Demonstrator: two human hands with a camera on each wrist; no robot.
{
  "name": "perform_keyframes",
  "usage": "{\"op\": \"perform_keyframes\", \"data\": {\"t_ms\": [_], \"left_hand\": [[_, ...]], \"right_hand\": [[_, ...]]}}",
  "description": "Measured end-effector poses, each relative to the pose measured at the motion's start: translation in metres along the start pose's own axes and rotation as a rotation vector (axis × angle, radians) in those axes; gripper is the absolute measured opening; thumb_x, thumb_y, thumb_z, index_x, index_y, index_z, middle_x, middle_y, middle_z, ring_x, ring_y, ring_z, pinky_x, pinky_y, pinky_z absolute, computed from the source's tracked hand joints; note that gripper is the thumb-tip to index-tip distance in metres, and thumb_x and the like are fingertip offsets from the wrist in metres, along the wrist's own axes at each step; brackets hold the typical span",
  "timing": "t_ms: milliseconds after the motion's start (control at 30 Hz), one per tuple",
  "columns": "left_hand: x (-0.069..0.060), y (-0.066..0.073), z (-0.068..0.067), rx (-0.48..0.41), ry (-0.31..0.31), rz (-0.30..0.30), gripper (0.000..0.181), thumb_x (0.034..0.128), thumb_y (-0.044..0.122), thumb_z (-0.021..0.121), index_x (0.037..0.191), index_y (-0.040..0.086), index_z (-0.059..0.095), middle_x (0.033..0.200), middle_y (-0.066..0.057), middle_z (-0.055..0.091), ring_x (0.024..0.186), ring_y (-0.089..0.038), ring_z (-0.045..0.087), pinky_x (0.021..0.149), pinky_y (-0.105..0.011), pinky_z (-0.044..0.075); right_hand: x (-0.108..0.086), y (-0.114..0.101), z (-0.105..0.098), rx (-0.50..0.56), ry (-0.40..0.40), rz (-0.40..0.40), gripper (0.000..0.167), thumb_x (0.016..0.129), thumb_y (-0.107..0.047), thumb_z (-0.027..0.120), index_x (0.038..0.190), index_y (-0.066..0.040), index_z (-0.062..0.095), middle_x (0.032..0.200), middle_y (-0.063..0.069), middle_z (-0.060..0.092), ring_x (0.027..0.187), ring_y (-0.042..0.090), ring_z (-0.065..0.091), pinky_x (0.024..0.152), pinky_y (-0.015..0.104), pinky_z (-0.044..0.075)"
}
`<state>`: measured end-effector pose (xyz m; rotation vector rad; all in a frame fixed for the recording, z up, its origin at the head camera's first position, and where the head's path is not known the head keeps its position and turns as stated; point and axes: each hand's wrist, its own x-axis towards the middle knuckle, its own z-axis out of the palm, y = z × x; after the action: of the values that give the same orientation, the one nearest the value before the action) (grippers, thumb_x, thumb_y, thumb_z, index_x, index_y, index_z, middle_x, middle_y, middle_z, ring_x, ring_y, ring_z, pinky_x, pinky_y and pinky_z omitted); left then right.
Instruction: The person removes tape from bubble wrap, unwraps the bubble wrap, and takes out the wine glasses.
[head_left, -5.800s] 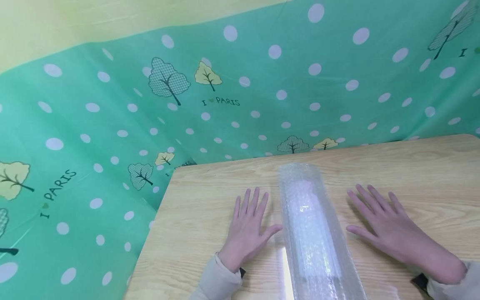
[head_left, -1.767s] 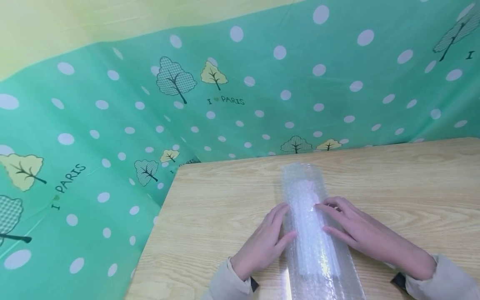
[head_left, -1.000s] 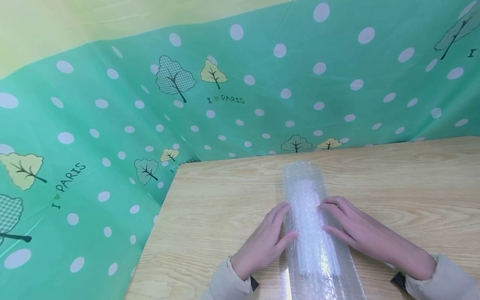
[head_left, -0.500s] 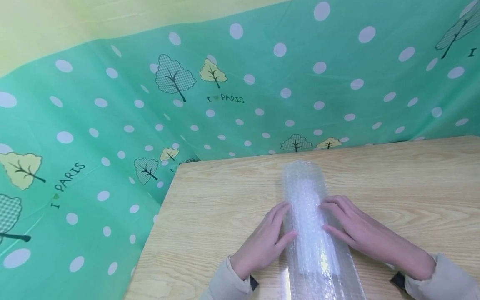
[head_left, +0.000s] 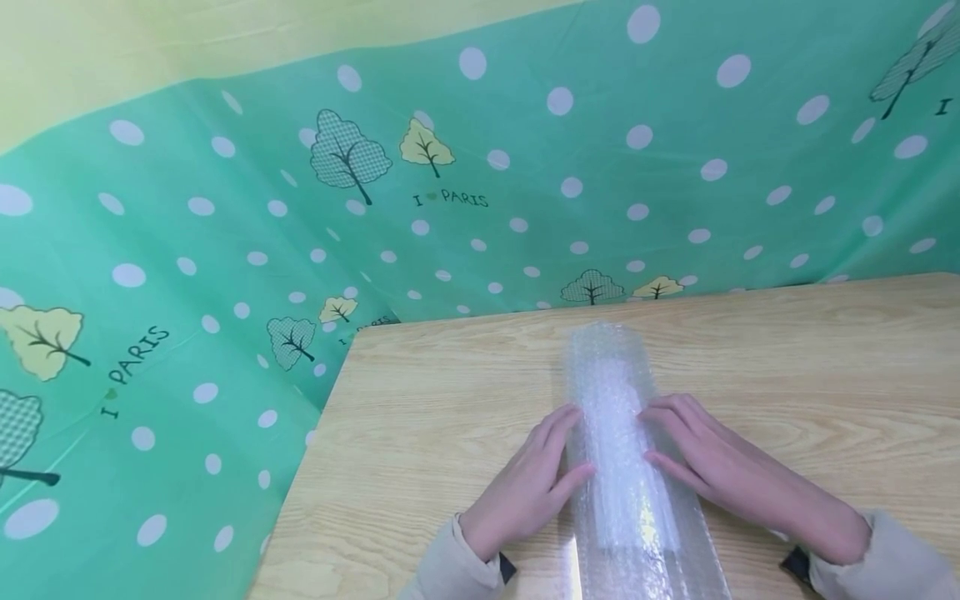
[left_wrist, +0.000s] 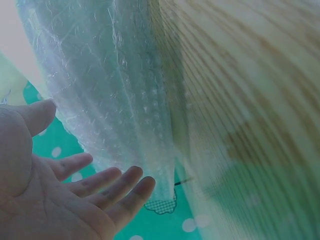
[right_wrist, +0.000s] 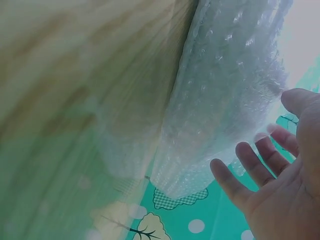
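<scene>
Head view has both hands at a long, bubble-wrapped package (head_left: 626,500), one to each side — neither clenched nor wrapped around it. The left hand (head_left: 527,481) sets its fingertips and thumb against the left side, fingers loosely extended; the right hand (head_left: 708,454) does likewise on the right, its fingers only slightly bent. Both wrist views show the fingers spread apart and the palms off the wrap. Through the clear bubbles, a whitish shape shows inside. The package lies lengthwise on a wood-grain table (head_left: 420,400), between pale sleeves (head_left: 459,562) — and beyond hangs a green, white-dotted cloth (head_left: 495,179) printed with trees.
</scene>
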<state>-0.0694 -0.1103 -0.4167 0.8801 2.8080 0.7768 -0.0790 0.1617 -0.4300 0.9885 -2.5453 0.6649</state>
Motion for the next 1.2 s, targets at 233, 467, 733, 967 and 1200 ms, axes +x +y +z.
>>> {"op": "perform_keyframes", "data": {"t_ms": [233, 467, 733, 967, 1200], "left_hand": [[-0.0007, 0.0007, -0.0016, -0.006, 0.008, 0.002, 0.065, 0.1046, 0.051, 0.035, 0.159, 0.019, 0.018, 0.164, 0.0, 0.021, 0.15, -0.018, 0.025, 0.12, -0.042, 0.031], [-0.0011, 0.0013, -0.0031, -0.011, 0.018, 0.016, 0.06, 0.1048, 0.051, 0.034, 0.158, 0.027, 0.021, 0.164, -0.003, 0.022, 0.148, -0.022, 0.028, 0.117, -0.048, 0.036], [-0.0023, 0.0024, -0.0039, -0.013, 0.02, 0.025, 0.056, 0.1047, 0.052, 0.032, 0.157, 0.038, 0.019, 0.164, -0.002, 0.02, 0.146, -0.026, 0.032, 0.111, -0.054, 0.042], [-0.0027, 0.0038, -0.0053, -0.009, 0.021, 0.023, 0.056, 0.1051, 0.052, 0.03, 0.158, 0.038, 0.017, 0.165, -0.002, 0.019, 0.146, -0.028, 0.033, 0.109, -0.057, 0.042], [-0.0038, 0.0051, -0.0064, -0.018, 0.02, 0.01, 0.063, 0.1045, 0.053, 0.032, 0.16, 0.029, 0.014, 0.165, -0.003, 0.019, 0.148, -0.026, 0.03, 0.114, -0.053, 0.038]], "right_hand": [[-0.0003, -0.0002, -0.0004, -0.001, 0.016, -0.026, 0.049, 0.092, -0.021, 0.069, 0.137, -0.012, 0.051, 0.131, -0.001, 0.051, 0.117, 0.012, 0.05, 0.097, 0.026, 0.047], [-0.0005, -0.0007, 0.0002, 0.014, 0.019, -0.02, 0.054, 0.093, -0.019, 0.068, 0.142, -0.008, 0.047, 0.135, 0.001, 0.052, 0.12, 0.013, 0.049, 0.108, 0.011, 0.033], [-0.0002, -0.0024, -0.0015, 0.009, -0.028, 0.061, 0.06, 0.095, -0.02, 0.066, 0.146, -0.003, 0.04, 0.136, 0.005, 0.054, 0.121, 0.016, 0.051, 0.097, 0.035, 0.048], [-0.0003, -0.0013, -0.0041, 0.034, -0.03, 0.091, 0.067, 0.095, -0.022, 0.067, 0.149, -0.002, 0.033, 0.13, 0.005, 0.055, 0.118, 0.018, 0.054, 0.094, 0.044, 0.052], [-0.0008, -0.0002, -0.0041, 0.05, -0.042, 0.119, 0.066, 0.096, -0.026, 0.066, 0.148, -0.001, 0.035, 0.135, 0.009, 0.052, 0.122, 0.021, 0.05, 0.096, 0.047, 0.049]]}}
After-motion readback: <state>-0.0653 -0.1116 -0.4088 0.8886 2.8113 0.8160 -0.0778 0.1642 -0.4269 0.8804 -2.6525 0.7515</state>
